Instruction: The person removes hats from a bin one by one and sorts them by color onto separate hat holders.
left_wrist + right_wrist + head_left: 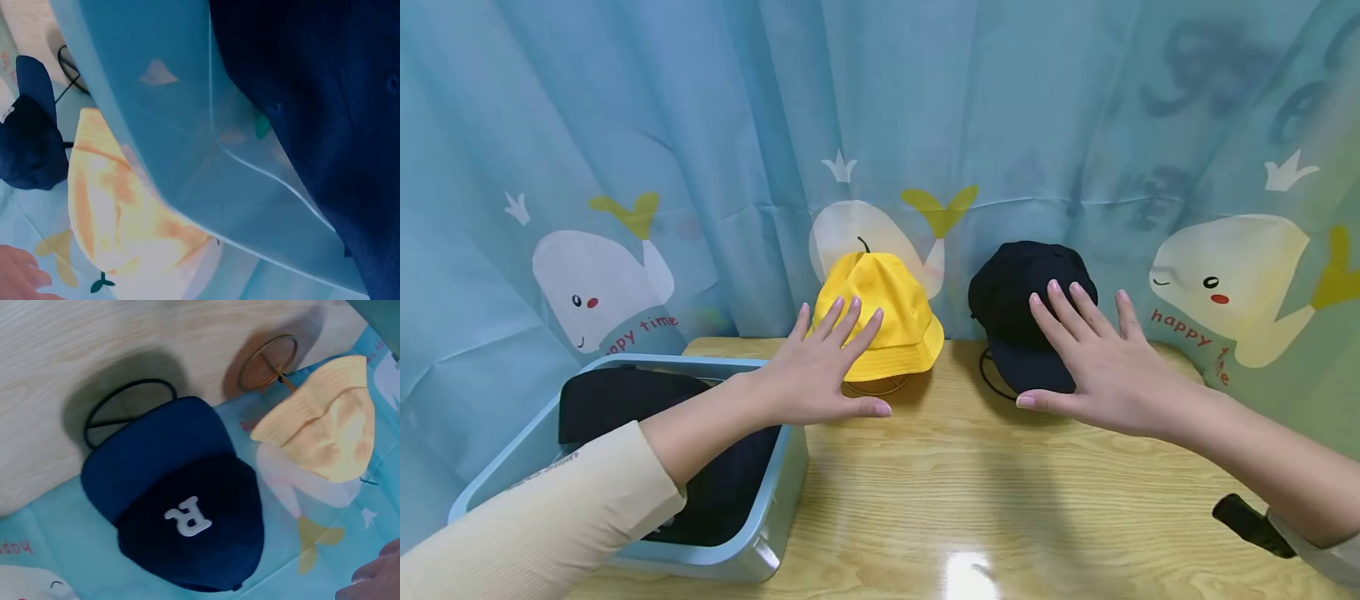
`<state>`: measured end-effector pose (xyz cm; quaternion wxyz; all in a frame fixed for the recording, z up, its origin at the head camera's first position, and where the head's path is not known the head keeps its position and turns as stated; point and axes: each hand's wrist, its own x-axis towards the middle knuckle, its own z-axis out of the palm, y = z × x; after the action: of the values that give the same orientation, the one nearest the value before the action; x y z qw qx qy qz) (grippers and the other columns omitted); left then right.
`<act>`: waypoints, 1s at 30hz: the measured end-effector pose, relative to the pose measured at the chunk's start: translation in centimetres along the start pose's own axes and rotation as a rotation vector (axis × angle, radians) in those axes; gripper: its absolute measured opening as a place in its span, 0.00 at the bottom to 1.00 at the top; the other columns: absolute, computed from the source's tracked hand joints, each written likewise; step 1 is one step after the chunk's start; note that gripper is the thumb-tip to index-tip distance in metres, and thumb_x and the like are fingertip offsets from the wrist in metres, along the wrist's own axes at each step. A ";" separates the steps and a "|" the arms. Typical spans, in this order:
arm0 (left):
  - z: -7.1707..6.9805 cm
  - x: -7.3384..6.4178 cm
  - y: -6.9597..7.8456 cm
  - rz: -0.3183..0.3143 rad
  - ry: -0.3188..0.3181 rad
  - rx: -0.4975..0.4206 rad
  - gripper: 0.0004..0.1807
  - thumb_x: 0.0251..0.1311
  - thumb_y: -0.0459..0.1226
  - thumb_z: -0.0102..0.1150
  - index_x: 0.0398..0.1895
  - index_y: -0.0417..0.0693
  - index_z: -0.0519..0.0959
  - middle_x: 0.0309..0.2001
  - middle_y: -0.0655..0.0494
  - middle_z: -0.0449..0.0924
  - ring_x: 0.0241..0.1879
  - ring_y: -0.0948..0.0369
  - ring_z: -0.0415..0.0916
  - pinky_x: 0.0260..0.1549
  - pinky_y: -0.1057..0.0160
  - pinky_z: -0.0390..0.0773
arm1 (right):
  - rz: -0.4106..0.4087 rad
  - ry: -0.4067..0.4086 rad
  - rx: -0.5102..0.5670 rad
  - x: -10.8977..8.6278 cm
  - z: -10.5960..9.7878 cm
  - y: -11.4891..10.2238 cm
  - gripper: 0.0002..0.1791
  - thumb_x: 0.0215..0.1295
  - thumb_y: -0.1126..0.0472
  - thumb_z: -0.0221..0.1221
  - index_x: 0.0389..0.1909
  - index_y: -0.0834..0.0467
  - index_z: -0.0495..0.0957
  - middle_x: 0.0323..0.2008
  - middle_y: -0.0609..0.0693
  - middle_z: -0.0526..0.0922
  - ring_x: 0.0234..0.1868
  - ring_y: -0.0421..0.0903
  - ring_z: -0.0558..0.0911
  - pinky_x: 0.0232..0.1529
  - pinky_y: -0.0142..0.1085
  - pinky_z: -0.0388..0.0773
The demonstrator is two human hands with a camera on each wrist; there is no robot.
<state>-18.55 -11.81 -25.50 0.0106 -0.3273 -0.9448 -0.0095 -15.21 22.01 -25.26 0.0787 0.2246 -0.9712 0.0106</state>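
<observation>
My left hand (820, 375), fingers spread and straight, is held up in front of a yellow bucket hat (880, 325); it holds nothing. My right hand (1105, 367) is likewise spread, before a black baseball cap (1022, 287) and hiding its right side. Whether either hand touches a hat cannot be told from the head view. In the right wrist view the cap (194, 512) carries a white letter R on its front. Both hats sit on wire stands, the cap's with a black ring base (131, 415), the bucket hat's with a brownish one (269, 362).
At the left, a light-blue plastic bin (790, 492) holds dark headwear (722, 492), partly covered by my left forearm. The wooden table (910, 483) ends at a blue curtain (760, 108) printed with whales. A black cylindrical object (1251, 525) is by my right sleeve.
</observation>
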 end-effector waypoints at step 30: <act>-3.5 -4.0 -3.9 0.002 -0.021 -0.040 0.56 0.55 0.68 0.48 0.76 0.53 0.34 0.76 0.47 0.31 0.74 0.47 0.28 0.66 0.36 0.32 | -0.167 0.113 -0.017 2.1 -2.2 -6.0 0.60 0.55 0.24 0.49 0.75 0.57 0.35 0.75 0.55 0.33 0.74 0.54 0.30 0.67 0.60 0.23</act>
<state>-17.77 -17.37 -22.13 -0.0061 -0.3284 -0.9442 -0.0250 -14.08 15.80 -22.88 0.1360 0.3032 -0.9432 0.0082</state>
